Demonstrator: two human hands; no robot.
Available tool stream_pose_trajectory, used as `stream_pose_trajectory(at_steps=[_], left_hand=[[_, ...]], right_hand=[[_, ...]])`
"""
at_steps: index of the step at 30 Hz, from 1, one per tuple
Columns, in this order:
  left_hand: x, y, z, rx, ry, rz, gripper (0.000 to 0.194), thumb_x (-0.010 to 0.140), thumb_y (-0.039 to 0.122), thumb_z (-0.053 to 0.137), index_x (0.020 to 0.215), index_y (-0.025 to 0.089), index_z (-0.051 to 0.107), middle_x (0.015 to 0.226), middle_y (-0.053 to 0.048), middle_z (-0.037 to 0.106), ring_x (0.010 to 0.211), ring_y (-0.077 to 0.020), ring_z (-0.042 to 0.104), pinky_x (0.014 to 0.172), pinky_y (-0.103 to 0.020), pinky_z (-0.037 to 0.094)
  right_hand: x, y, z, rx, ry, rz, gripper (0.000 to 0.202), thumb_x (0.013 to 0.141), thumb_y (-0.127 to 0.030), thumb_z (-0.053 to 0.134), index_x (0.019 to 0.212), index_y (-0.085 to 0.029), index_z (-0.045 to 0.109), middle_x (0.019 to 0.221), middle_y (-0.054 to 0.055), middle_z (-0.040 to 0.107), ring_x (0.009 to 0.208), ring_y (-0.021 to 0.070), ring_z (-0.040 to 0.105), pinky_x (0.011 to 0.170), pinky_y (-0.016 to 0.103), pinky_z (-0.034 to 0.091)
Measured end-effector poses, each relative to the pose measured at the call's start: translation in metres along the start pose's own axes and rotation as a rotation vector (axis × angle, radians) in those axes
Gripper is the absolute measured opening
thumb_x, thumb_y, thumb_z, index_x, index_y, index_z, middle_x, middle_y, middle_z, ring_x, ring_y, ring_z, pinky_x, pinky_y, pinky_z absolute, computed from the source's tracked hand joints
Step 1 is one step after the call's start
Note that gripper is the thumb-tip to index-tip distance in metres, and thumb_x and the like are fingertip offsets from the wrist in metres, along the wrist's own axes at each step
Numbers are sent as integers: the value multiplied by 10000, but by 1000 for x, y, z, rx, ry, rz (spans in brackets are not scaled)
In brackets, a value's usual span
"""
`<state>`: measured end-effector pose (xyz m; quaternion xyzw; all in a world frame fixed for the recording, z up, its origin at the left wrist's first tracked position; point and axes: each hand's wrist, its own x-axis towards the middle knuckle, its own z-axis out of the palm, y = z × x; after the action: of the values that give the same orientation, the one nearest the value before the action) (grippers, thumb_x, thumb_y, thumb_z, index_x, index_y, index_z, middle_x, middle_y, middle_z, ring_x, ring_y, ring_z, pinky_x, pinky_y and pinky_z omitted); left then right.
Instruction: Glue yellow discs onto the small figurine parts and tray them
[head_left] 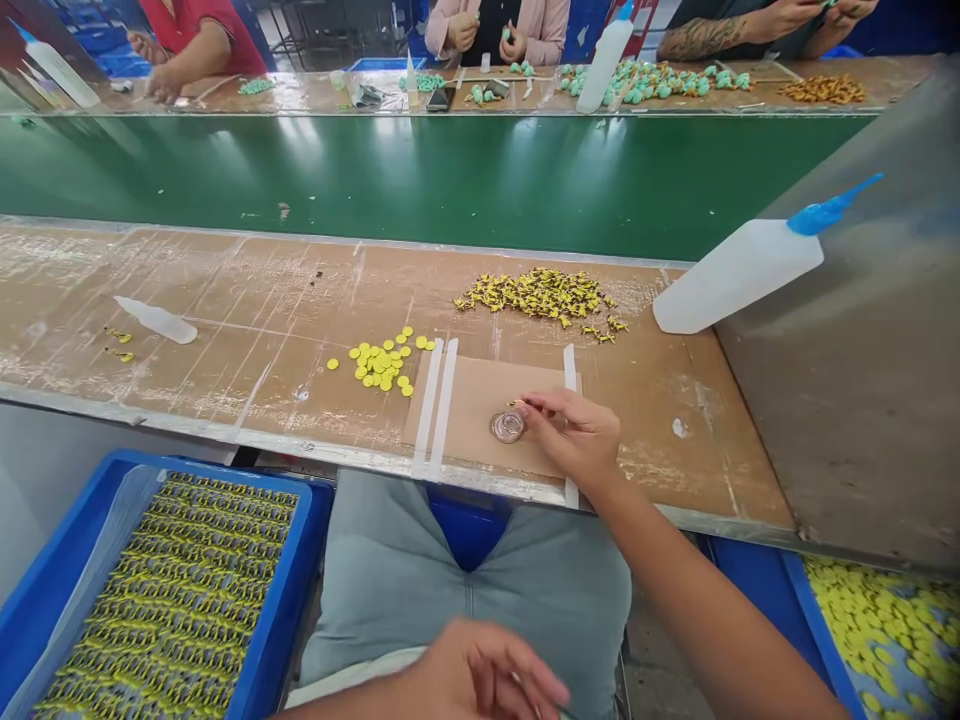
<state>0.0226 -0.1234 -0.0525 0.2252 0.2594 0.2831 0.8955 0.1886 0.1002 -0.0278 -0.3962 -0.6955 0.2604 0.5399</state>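
Observation:
My right hand (pixel 576 432) is closed in a pinch at a small round clear dish (pixel 507 427). From its fingertips sticks a tiny dark-and-yellow piece (pixel 513 404), too small to make out fully. The dish stands on a cardboard sheet (pixel 480 390) taped down with white strips. My left hand (pixel 487 672) hovers over my lap, fingers loosely bent and apart, partly cut off by the lower edge; I see nothing clearly in it. Flat yellow discs (pixel 381 364) lie left of the sheet. Behind it spreads a heap of small yellow-and-black figures (pixel 544 293).
A white bottle with blue nozzle (pixel 739 275) leans against the metal panel at right. Further left lies a small white dropper bottle (pixel 157 320). Blue trays (pixel 296 570) with yellow pieces flank my legs. Beyond the green belt (pixel 375 180), several people handle turquoise pieces (pixel 652 82).

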Motion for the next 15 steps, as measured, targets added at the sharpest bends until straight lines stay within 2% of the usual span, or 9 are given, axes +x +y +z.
stream_pose_trajectory(at_steps=[3,5,8,11,15], left_hand=[[5,39,-3,-133,142,259,368,641,166,905,975,235,765,890,-58,732,783,-225,752,583,-240,588],[8,69,-5,-96,242,430,256,682,136,872,903,229,784,911,-46,708,755,-190,742,556,-205,575],[10,99,-10,-61,365,555,170,719,191,861,874,230,802,928,-47,700,737,-149,726,571,-176,569],[9,109,-15,-78,465,582,192,700,229,880,878,231,807,933,-53,723,746,-134,718,587,-157,568],[8,107,-23,-112,573,570,241,693,257,889,915,221,804,971,-73,757,781,-140,725,622,-153,584]], right_hand=[[1,-3,0,7,-22,-42,81,921,-245,699,968,-236,763,885,45,741,746,199,689,691,335,595],[2,-5,-1,-4,-29,-62,91,927,-228,684,979,-237,758,900,47,740,761,201,691,708,341,595],[1,-6,-1,-43,-46,-58,83,932,-254,675,952,-242,754,882,47,737,759,209,690,706,355,597],[0,-5,-1,-53,-59,-68,73,928,-257,679,947,-250,748,870,46,734,760,215,689,705,364,596],[0,-4,-1,-57,-76,-79,77,935,-262,671,954,-250,744,878,51,734,769,225,691,721,382,596]])
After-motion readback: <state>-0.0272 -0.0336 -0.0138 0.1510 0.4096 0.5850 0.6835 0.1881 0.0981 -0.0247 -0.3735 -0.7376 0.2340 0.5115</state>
